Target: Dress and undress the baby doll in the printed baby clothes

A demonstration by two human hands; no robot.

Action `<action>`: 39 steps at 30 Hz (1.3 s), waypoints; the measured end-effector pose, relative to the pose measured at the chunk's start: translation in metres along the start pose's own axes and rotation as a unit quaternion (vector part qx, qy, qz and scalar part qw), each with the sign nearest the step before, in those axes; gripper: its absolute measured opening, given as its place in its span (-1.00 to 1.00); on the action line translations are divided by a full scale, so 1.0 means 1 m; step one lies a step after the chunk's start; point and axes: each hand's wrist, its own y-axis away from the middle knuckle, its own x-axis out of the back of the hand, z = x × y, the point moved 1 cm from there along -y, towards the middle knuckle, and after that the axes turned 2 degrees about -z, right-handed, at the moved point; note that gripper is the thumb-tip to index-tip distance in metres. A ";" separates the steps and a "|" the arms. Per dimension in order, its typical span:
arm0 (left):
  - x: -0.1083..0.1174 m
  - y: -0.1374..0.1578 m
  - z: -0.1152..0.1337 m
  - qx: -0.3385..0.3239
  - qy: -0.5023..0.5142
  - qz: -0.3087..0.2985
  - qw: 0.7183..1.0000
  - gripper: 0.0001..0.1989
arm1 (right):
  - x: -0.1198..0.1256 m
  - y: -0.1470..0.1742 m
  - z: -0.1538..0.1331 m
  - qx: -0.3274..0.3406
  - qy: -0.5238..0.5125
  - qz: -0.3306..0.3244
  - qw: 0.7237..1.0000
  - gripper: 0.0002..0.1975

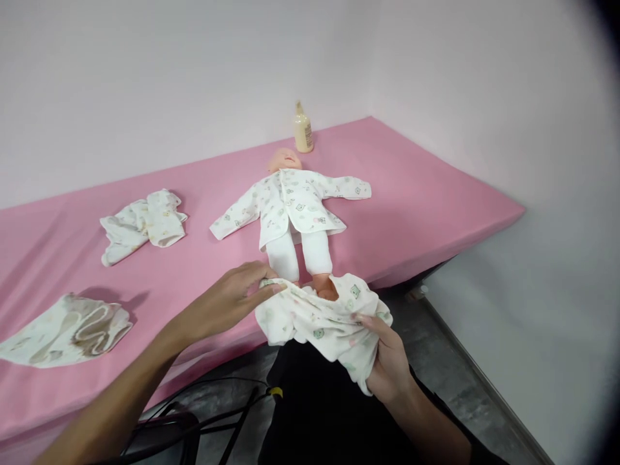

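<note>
A baby doll [285, 159] lies on its back in a white printed jacket [304, 203], sleeves spread out. White cloth covers its legs [283, 257]. At the doll's feet, a pair of white printed baby pants [334, 326] is bunched up, its waist opening around one foot. My left hand [242, 290] pinches the left edge of the waistband. On the other side, my right hand [387, 358] grips the fabric, thumb on top. The doll's other foot is mostly hidden by the cloth.
A pink-covered table [416, 194] stands against the wall. A cream pump bottle [303, 131] is behind the doll's head. Folded printed clothing [148, 223] and a printed cloth hat [72, 329] lie to the left. Black cables [217, 413] hang below the front edge.
</note>
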 end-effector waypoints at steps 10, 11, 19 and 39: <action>-0.016 -0.031 -0.014 -0.011 -0.001 0.115 0.993 -0.58 | -0.007 -0.001 -0.010 -0.017 0.000 0.026 1.000 -0.49; -0.019 -0.033 -0.014 -0.020 -0.019 0.120 0.992 -0.59 | -0.008 0.000 -0.010 -0.020 0.001 0.022 1.000 -0.49; -0.048 0.007 -0.001 -0.118 -0.101 0.285 0.946 -0.63 | -0.013 -0.003 -0.010 0.002 0.004 -0.005 1.000 -0.48; -0.016 -0.083 0.046 -0.198 -0.308 -0.059 0.929 -0.58 | 0.004 0.035 0.009 -0.041 -0.008 0.052 0.998 -0.52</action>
